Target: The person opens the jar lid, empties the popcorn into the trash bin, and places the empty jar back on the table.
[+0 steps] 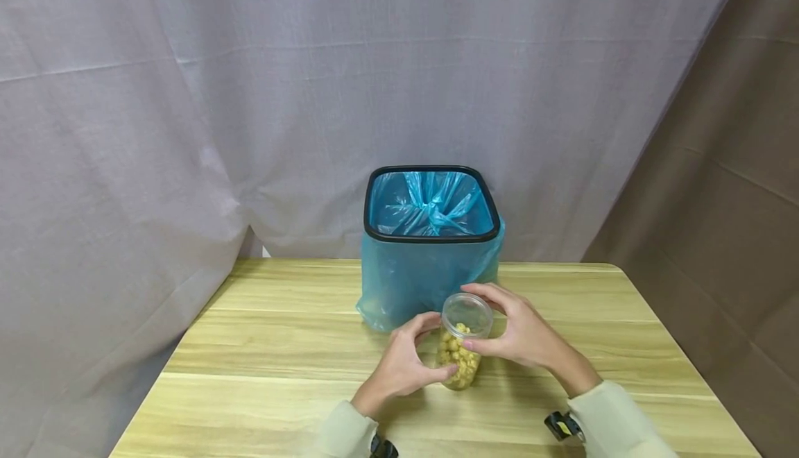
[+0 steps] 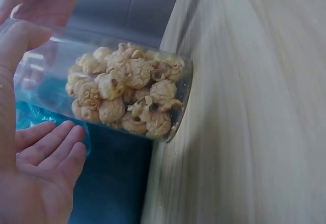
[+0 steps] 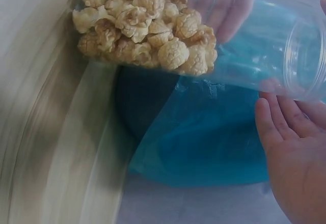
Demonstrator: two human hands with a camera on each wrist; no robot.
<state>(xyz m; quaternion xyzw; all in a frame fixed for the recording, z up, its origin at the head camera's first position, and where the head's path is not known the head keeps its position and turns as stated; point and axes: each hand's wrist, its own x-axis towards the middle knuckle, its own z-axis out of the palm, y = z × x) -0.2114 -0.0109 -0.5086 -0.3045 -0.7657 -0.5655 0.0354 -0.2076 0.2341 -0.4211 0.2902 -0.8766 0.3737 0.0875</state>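
A clear plastic jar (image 1: pixel 465 347), about half full of popcorn (image 2: pixel 127 89), stands upright on the table in front of a bin. My left hand (image 1: pixel 406 361) holds the jar low from the left, its thumb across the front and its fingers on the far side. Around the jar's clear round top (image 1: pixel 467 314), the thumb and index finger of my right hand (image 1: pixel 521 329) grip from the right. Its other fingers (image 3: pixel 290 114) extend loosely beside the jar's ridged rim (image 3: pixel 300 56) in the right wrist view.
Behind the jar stands a bin with a black rim (image 1: pixel 432 239) and a blue plastic liner (image 1: pixel 406 281), which hangs over its outside. Grey cloth (image 1: pixel 312 97) hangs behind the wooden table (image 1: pixel 268 347), and a brown cloth (image 1: pixel 718 236) borders its right side.
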